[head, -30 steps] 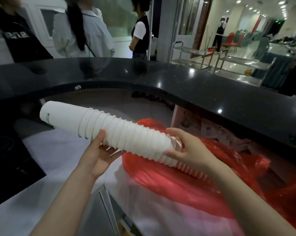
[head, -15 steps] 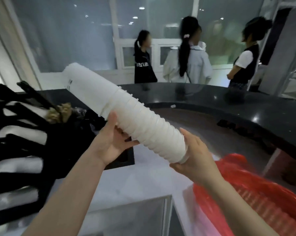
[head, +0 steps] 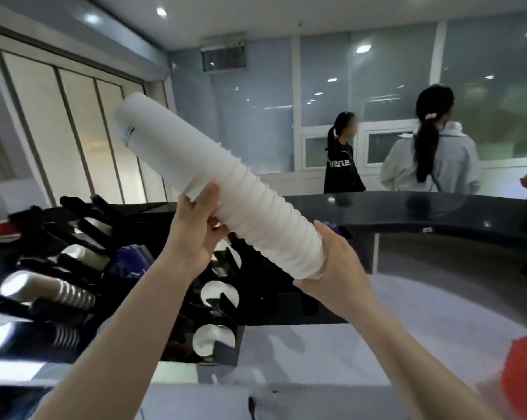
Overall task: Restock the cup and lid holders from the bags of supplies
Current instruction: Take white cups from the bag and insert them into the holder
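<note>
While it is tilted with its closed end up and to the left, the stack of white cups [head: 226,192] is held in the air above the black cup and lid holder [head: 129,286]. Its middle is gripped by the left hand [head: 195,234], and its lower open end is cupped by the right hand [head: 335,274]. Below lies the white counter [head: 407,344], with a red bag [head: 526,377] at its right edge.

Cup stack [head: 226,195]: frame ctr, tilted to upper left, above holder rack [head: 110,283] at lower left. Bag [head: 526,377]: lower right edge. Counter [head: 423,213]: behind, right. Two people [head: 344,156] beyond counter, upper right.
</note>
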{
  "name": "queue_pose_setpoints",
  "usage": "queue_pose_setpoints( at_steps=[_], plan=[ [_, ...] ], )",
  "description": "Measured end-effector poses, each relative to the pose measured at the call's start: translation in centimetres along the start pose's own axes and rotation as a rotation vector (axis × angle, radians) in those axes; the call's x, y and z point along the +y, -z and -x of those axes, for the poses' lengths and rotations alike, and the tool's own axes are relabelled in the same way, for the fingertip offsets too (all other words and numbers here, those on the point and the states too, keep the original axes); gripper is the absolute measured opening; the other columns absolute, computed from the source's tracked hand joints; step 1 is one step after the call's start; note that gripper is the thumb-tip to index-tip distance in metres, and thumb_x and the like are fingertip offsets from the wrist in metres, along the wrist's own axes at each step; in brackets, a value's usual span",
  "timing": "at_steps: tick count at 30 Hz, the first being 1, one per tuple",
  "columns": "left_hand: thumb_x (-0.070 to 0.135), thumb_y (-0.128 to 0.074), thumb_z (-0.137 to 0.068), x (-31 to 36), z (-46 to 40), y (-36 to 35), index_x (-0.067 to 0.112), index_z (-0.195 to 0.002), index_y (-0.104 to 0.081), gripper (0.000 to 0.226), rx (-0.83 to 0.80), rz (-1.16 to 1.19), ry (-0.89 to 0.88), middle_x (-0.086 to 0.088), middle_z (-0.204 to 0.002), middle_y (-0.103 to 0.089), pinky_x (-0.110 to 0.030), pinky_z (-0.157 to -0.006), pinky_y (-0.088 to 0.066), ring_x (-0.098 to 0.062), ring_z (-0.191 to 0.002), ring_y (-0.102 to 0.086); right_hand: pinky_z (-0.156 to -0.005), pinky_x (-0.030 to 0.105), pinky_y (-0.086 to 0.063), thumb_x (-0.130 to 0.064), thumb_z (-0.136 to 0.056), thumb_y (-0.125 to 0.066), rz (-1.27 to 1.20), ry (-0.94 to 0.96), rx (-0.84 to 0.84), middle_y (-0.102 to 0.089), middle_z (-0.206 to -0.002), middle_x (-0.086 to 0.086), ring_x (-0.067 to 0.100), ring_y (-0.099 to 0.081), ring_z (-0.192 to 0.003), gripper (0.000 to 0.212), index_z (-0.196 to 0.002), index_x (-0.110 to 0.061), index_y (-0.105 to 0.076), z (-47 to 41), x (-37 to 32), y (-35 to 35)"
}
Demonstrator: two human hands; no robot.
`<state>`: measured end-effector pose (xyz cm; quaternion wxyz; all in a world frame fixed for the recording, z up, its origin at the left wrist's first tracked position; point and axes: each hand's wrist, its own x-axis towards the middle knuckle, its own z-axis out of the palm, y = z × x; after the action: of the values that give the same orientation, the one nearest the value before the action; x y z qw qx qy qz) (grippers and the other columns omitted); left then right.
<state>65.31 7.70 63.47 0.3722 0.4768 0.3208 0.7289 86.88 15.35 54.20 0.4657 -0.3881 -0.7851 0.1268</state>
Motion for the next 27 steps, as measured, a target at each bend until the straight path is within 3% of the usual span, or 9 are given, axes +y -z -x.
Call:
queue_pose_setpoints(
  at_steps=[4, 7, 8, 11, 14, 20, 23, 27],
  plan=[
    [0.043, -0.074, -0.07, 4.4, -0.9, 4.6, 0.022, -0.136, -0.044, 0.075, -0.019, -0.071, -0.061, -0.009, -0.131, -0.059, -0.049, -0.085, -0.054, -0.03, -0.115, -0.06, -0.102, 0.035, -0.041, -0.033, -0.058, -0.082, -0.035, -0.021, 0.021, -0.047, -0.137, -0.008, 0.015, -0.04, -0.129, 0.102, -0.145, -0.031, -0.028, -2.1, -5.0, -4.7],
    [0.046, -0.064, -0.081, 7.0, -2.0, 6.3, 0.025, -0.125, -0.055, 0.05, -0.061, -0.097, -0.125, -0.005, -0.119, -0.066, -0.043, -0.073, -0.056, -0.027, -0.107, -0.064, -0.102, 0.033, -0.039, -0.033, -0.058, -0.083, -0.053, -0.002, 0.035, -0.046, -0.138, -0.006, 0.015, -0.039, -0.129, 0.103, -0.145, -0.03, -0.028, -4.2, -7.8, -6.8],
    [0.054, -0.062, -0.08, 7.7, -2.4, 6.7, 0.028, -0.123, -0.056, 0.051, -0.047, -0.103, -0.132, -0.002, -0.116, -0.068, -0.043, -0.071, -0.057, -0.025, -0.104, -0.065, -0.102, 0.036, -0.041, -0.033, -0.057, -0.084, -0.063, 0.011, 0.025, -0.048, -0.135, -0.006, 0.016, -0.041, -0.127, 0.101, -0.143, -0.03, -0.031, -5.0, -8.6, -7.3],
    [0.068, -0.066, -0.065, 9.4, -3.9, 7.8, 0.027, -0.134, -0.048, 0.082, 0.001, -0.124, -0.149, -0.001, -0.126, -0.063, -0.045, -0.079, -0.055, -0.023, -0.112, -0.061, -0.096, 0.041, -0.046, -0.037, -0.053, -0.081, -0.122, 0.039, 0.0, -0.051, -0.127, -0.008, 0.015, -0.045, -0.12, 0.095, -0.137, -0.034, -0.037, -8.0, -10.1, -8.5],
    [0.068, -0.078, -0.052, 10.5, -5.9, 8.4, 0.024, -0.139, -0.044, 0.103, -0.011, -0.18, -0.182, -0.001, -0.132, -0.059, -0.047, -0.089, -0.052, -0.022, -0.119, -0.057, -0.092, 0.035, -0.046, -0.034, -0.049, -0.082, -0.225, 0.046, -0.011, -0.051, -0.119, -0.021, 0.009, -0.043, -0.117, 0.092, -0.129, -0.051, -0.038, -11.1, -10.4, -9.8],
    [0.049, -0.076, -0.06, 10.5, -10.7, 8.2, 0.04, -0.111, -0.055, 0.056, 0.007, -0.262, -0.314, 0.016, -0.107, -0.07, -0.031, -0.072, -0.057, -0.006, -0.098, -0.067, -0.089, 0.043, -0.051, -0.045, -0.042, -0.083, -0.257, 0.082, -0.051, -0.058, -0.106, -0.026, 0.014, -0.053, -0.112, 0.094, -0.125, -0.049, -0.04, -17.8, -9.2, -13.2],
    [0.038, -0.074, -0.068, 9.7, -13.0, 8.1, 0.034, -0.117, -0.053, 0.053, 0.045, -0.306, -0.368, 0.016, -0.108, -0.069, -0.037, -0.082, -0.057, -0.004, -0.099, -0.066, -0.09, 0.045, -0.049, -0.05, -0.04, -0.081, -0.192, 0.105, -0.07, -0.056, -0.104, -0.026, 0.021, -0.05, -0.111, 0.098, -0.127, -0.045, -0.035, -20.7, -8.5, -15.3],
    [0.032, -0.069, -0.074, 8.1, -15.2, 8.8, 0.033, -0.11, -0.059, 0.038, 0.093, -0.354, -0.397, 0.012, -0.109, -0.07, -0.044, -0.093, -0.051, -0.008, -0.105, -0.065, -0.086, 0.041, -0.052, -0.044, -0.04, -0.083, -0.26, 0.124, -0.112, -0.06, -0.109, -0.018, 0.014, -0.057, -0.104, 0.097, -0.126, -0.04, -0.038, -23.3, -7.1, -17.7]
  ],
)
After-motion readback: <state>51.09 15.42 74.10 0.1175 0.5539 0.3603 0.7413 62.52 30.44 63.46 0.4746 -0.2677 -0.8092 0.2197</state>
